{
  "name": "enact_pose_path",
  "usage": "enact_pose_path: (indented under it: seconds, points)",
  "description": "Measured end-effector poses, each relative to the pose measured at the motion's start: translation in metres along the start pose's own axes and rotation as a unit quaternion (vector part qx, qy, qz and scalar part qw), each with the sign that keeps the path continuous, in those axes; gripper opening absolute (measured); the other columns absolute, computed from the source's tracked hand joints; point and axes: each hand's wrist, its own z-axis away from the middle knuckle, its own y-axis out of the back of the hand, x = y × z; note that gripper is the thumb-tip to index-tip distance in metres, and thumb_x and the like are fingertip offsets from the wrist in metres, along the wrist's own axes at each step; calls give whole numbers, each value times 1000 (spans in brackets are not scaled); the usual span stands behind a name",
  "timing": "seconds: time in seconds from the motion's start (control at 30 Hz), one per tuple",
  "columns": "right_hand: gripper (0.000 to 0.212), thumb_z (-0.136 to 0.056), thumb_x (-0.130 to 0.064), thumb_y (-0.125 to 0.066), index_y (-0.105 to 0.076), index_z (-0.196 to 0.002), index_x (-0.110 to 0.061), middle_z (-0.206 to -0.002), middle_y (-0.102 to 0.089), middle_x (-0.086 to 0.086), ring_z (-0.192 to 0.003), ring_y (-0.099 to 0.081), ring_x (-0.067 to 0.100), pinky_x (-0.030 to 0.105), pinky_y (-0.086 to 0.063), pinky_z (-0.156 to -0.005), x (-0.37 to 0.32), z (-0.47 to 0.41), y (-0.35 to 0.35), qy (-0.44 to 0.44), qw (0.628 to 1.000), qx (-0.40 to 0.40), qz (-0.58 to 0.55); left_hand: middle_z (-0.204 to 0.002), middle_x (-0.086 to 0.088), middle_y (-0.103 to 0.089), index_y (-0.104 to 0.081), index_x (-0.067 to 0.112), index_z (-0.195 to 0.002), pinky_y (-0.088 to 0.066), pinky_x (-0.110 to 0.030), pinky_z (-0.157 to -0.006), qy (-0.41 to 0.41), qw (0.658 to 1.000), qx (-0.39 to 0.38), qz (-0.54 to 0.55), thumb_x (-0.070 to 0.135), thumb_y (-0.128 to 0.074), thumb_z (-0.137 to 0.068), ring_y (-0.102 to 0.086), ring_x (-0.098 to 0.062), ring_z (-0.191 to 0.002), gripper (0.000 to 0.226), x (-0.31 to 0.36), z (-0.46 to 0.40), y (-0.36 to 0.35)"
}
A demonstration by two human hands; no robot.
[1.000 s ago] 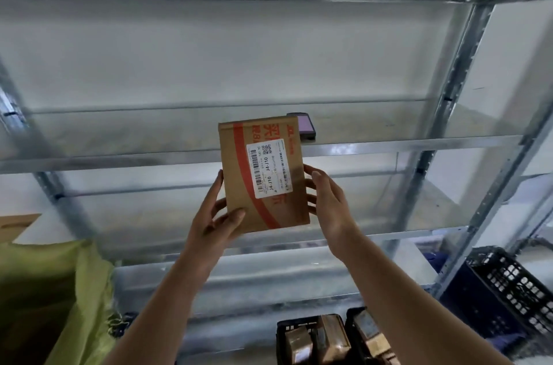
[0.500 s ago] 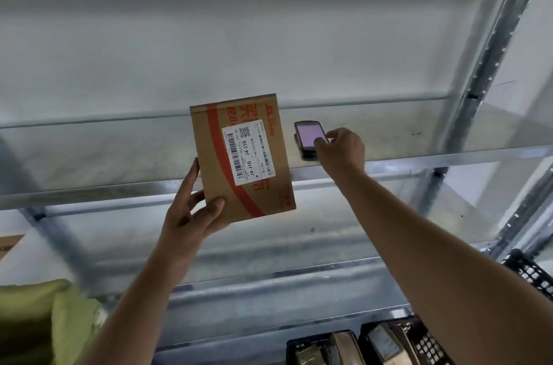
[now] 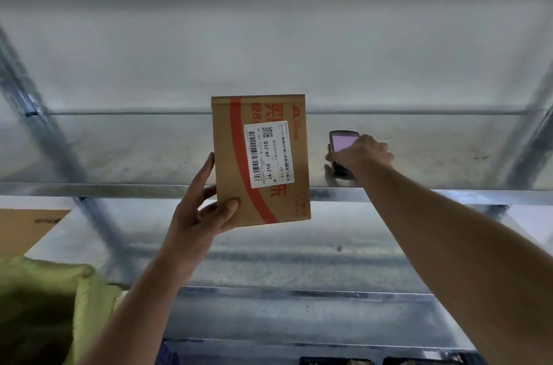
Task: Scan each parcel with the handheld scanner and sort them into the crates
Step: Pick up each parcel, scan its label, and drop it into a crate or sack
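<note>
A parcel [image 3: 261,161] is held up before a metal shelf [image 3: 119,189]. The scanner [image 3: 342,152] rests on that shelf, right of the parcel.

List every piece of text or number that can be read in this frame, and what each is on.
"J4-J10", printed twice on the white label of the brown parcel.
Red print on the parcel: large characters, cut off by the label, unreadable.
Label's small print, barcodes, QR code: too small.
Scanner screen: blank pink.

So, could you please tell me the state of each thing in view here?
Parcel: held upright in the air, label facing the camera.
Left hand: grips the parcel's lower left corner.
Scanner: on the metal shelf, screen lit.
Right hand: on the scanner, fingers curled over it.
Green sack: open, lower left.
</note>
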Motion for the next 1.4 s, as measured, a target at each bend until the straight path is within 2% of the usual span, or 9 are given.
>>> enact_pose_path:
  seconds: [0.13,0.23,0.37,0.6,0.77,0.9,1.07,1.27,1.4]
  points:
    - [66,-71,-63,-78,-63,-114,-14,-109,-68,11,-107,-62,33,37,-51,-86,-4,8,12,5,1000,-7,-20,-133,-7,-70,-38,47,-159,-65,-39,-84,-3,1000,16,-8,6,-72,-91,-73,-23,-118,87,4,2,1]
    - [49,-75,-51,-80,-61,-102,-14,-89,-64,5,-79,-63,24,32,-52,-67,-6,16,25,-33,976,-69,-206,-134,-7,-70,-38,46,-160,-65,-37,-84,-7,1000,19,-12,1,-71,-94,-73,-23,-119,86,6,2,4]
    - [44,-94,-60,-68,-61,-86,-17,-76,-61,1,-63,-56,16,27,-47,-58,-13,37,47,-86,873,-220,-426,-137,0,-70,-38,50,-159,-65,-37,-83,-11,999,23,-19,8,-72,-96,-72,-21,-120,83,13,3,7]
    - [47,-78,-43,-87,-62,-106,-15,-84,-61,6,-72,-58,22,32,-58,-66,5,79,76,-79,666,-305,-676,-134,5,-71,-38,55,-157,-65,-43,-87,-14,999,27,-24,16,-74,-94,-70,-18,-122,82,24,6,7]
    - [29,-86,-30,-88,-72,-106,-16,-89,-75,3,-68,-74,16,27,-66,-68,22,110,86,-71,629,-278,-723,-135,3,-71,-37,53,-158,-64,-47,-92,-21,1000,2,-20,19,-73,-92,-69,-21,-125,83,31,7,2]
    - [44,-80,-27,-93,-75,-119,-16,-99,-81,2,-77,-78,16,25,-64,-68,41,125,81,-77,619,-244,-742,-134,1,-70,-38,54,-158,-64,-46,-91,-14,1000,0,-11,16,-75,-91,-69,-21,-124,85,32,6,-3]
    - [66,-89,-51,-72,-68,-140,-11,-118,-76,9,-92,-76,24,27,-63,-73,59,148,80,-65,524,-244,-813,-137,-1,-67,-39,58,-155,-63,-48,-94,-14,1000,-9,-7,14,-76,-94,-68,-23,-125,84,35,3,-12]
    - [69,-103,-57,-48,-53,-154,-10,-150,-56,29,-133,-58,53,68,-42,-114,72,188,76,46,423,-329,-843,-138,0,-67,-37,57,-157,-61,-48,-96,-31,998,-50,-1,17,-75,-94,-67,-18,-126,83,36,2,-17]
    - [63,-108,-48,-45,-49,-157,-7,-138,-56,28,-116,-59,47,60,-52,-106,75,219,84,45,427,-375,-822,-141,-3,-65,-35,56,-158,-59,-52,-101,-34,997,-71,-7,15,-74,-96,-68,-19,-126,83,39,9,-20]
